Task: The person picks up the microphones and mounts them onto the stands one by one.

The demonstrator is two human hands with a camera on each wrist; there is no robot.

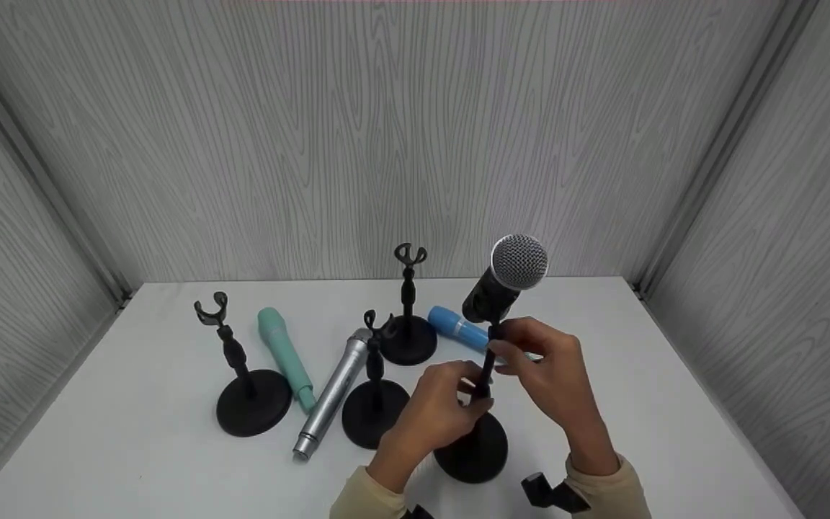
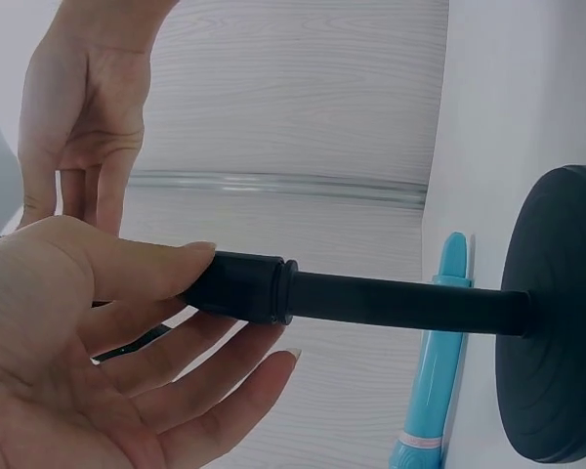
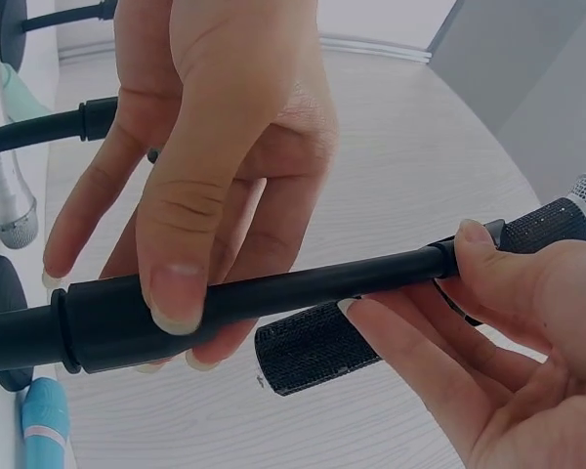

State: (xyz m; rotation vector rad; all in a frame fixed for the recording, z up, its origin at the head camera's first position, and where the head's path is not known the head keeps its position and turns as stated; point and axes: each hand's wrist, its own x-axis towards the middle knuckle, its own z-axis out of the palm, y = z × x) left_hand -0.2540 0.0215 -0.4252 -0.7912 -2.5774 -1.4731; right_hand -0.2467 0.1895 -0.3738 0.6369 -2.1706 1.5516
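Note:
A black microphone with a silver mesh head point(image 1: 519, 263) sits tilted in the clip at the top of a black desk stand point(image 1: 474, 455). My left hand point(image 1: 435, 409) pinches the thick collar midway up that stand, thumb on one side, as the left wrist view also shows around the collar point(image 2: 239, 286). Higher up, my right hand point(image 1: 550, 371) pinches the thin upper rod point(image 3: 322, 286) just below the clip between thumb and fingers. The stand's round base point(image 2: 557, 313) is on the white table. The clip itself is partly hidden by my right fingers in the right wrist view.
Three black stands with bare clips stand at the left point(image 1: 253, 404), the middle point(image 1: 374, 414) and the back point(image 1: 409, 340). A green microphone point(image 1: 285, 353) and a silver one point(image 1: 333, 395) lie between them. A blue microphone point(image 1: 454, 326) lies behind my hands. Grey wood-grain walls point(image 1: 386, 144) enclose the table.

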